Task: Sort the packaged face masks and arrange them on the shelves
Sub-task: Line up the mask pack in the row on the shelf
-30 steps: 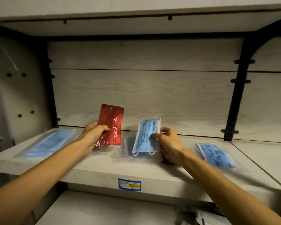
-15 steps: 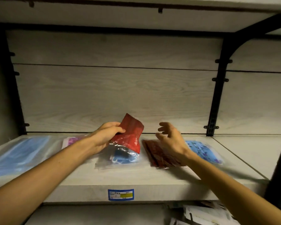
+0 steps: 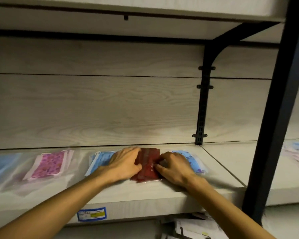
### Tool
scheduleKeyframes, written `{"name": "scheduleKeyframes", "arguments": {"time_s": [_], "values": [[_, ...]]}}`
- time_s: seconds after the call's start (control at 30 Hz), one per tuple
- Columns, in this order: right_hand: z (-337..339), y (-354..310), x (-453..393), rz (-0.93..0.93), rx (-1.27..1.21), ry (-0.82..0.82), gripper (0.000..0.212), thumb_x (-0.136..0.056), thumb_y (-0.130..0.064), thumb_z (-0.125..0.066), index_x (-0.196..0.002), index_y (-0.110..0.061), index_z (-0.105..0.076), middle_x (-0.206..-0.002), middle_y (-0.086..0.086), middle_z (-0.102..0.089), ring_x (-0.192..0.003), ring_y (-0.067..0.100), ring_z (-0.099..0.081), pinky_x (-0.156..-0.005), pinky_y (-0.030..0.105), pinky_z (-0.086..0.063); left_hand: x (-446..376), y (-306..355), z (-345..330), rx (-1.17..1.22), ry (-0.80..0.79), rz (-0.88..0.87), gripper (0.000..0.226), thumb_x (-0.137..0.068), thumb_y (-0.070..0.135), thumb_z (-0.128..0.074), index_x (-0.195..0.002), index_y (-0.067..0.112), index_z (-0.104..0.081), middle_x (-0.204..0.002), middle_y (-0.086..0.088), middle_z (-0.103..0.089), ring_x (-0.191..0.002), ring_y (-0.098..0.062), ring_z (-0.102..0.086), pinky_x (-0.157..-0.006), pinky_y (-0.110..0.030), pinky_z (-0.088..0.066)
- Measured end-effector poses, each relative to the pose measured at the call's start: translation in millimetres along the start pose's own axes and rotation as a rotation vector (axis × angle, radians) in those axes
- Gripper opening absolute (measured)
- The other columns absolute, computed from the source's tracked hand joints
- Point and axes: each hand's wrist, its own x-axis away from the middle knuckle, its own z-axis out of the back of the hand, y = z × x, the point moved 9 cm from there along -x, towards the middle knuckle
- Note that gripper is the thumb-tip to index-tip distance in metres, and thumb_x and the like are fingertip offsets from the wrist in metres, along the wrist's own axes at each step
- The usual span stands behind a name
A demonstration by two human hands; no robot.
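Both hands meet on a stack of red mask packets (image 3: pixel 148 165) lying flat on the shelf (image 3: pixel 162 192). The left hand (image 3: pixel 124 163) rests on the stack's left edge, fingers fairly straight, its grip open. The right hand (image 3: pixel 173 167) curls its fingers onto the right edge, gripping the packets. Left of the stack lies a blue mask packet (image 3: pixel 100 161), further left a pink patterned packet (image 3: pixel 49 165). To the right lies another blue patterned packet (image 3: pixel 194 160). A price label (image 3: pixel 91 214) sits on the shelf's near edge.

Dim, warm light; blurred edges
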Motion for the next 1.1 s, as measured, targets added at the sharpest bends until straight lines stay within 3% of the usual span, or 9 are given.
{"name": "scheduleKeyframes", "arguments": {"time_s": [0.1,0.23,0.3,0.4,0.67,0.93,1.1], "values": [[0,0,-8,0.034,0.101,0.017,0.039,-0.093,-0.048,-0.049,-0.105,-0.021,-0.074,-0.111,0.005,-0.071,-0.105,0.026,-0.060,-0.098,0.040,-0.046,7,1,0,-0.064,0.008,0.035,0.035,-0.095,0.038,-0.054,-0.127,0.024,-0.061,-0.129,0.000,-0.065,-0.118,-0.022,-0.059,-0.095,-0.036,-0.049],[-4,3,-8,0.035,0.069,0.024,0.040,-0.096,-0.047,-0.046,-0.111,-0.019,-0.072,-0.122,0.010,-0.065,-0.120,0.031,-0.052,-0.104,0.040,-0.041,11,7,-3,-0.132,0.021,0.036,0.039,-0.104,0.042,-0.041,-0.130,0.022,-0.063,-0.144,-0.002,-0.056,-0.133,-0.024,-0.051,-0.110,-0.033,-0.038],[2,0,-5,0.057,-0.002,0.077,0.038,-0.095,-0.046,-0.048,-0.112,-0.020,-0.069,-0.121,0.010,-0.064,-0.120,0.032,-0.050,-0.102,0.040,-0.041,15,4,-4,-0.034,-0.002,0.111,0.049,-0.107,0.046,-0.032,-0.144,0.021,-0.054,-0.162,-0.005,-0.035,-0.146,-0.026,-0.037,-0.119,-0.034,-0.027],[6,-7,2,0.124,-0.014,0.058,0.043,-0.094,-0.047,-0.052,-0.129,-0.023,-0.061,-0.129,0.009,-0.059,-0.128,0.032,-0.044,-0.106,0.040,-0.038,32,11,-2,0.005,-0.015,0.184,0.060,-0.106,0.054,-0.028,-0.159,0.026,-0.026,-0.169,-0.003,-0.011,-0.154,-0.023,-0.017,-0.125,-0.036,-0.013],[21,-5,52,0.283,0.064,0.031,0.061,-0.099,-0.048,-0.048,-0.151,-0.017,-0.036,-0.152,0.010,-0.041,-0.144,0.031,-0.028,-0.117,0.046,-0.028,92,65,13,-0.250,-0.014,0.171,0.071,-0.101,0.064,-0.024,-0.162,0.029,-0.011,-0.170,-0.003,-0.004,-0.155,-0.023,-0.008,-0.124,-0.043,-0.002],[66,39,123,0.310,0.099,0.188,0.066,-0.102,-0.050,-0.042,-0.155,-0.015,-0.023,-0.155,0.010,-0.037,-0.138,0.029,-0.040,-0.111,0.045,-0.040,158,142,18,-0.345,0.020,0.112,0.078,-0.101,0.062,-0.028,-0.162,0.022,0.000,-0.169,-0.005,-0.012,-0.152,-0.025,-0.020,-0.122,-0.044,-0.021],[74,71,197,0.481,0.182,0.104,0.065,-0.103,-0.048,-0.041,-0.158,-0.021,-0.018,-0.157,0.005,-0.033,-0.136,0.023,-0.044,-0.109,0.038,-0.044,183,200,6,-0.256,0.099,0.094,0.072,-0.102,0.058,-0.032,-0.161,0.021,-0.012,-0.164,-0.002,-0.026,-0.145,-0.022,-0.035,-0.116,-0.043,-0.033]]}}
